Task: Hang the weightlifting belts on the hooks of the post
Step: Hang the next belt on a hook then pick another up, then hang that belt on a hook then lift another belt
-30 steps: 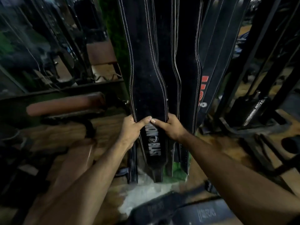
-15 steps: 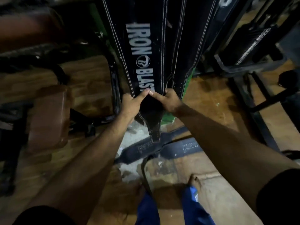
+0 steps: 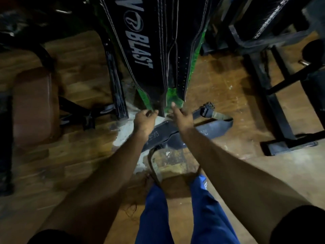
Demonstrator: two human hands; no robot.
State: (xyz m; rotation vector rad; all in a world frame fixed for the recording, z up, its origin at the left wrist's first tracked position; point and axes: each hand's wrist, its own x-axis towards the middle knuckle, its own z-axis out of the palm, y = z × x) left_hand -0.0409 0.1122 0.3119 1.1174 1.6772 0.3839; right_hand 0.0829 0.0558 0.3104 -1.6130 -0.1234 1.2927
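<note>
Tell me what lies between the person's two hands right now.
Head view: between the left hand and right hand hangs the narrow tip of the lettered hanging belt, with pale floor behind. Neither hand grips it.

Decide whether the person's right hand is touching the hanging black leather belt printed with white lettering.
Apart. The head view shows the right hand open below the black lettered belt, with green post visible between them.

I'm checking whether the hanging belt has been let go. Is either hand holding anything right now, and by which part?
Nothing is held. The left hand and right hand hang loose just below the hanging belt's tip.
</note>
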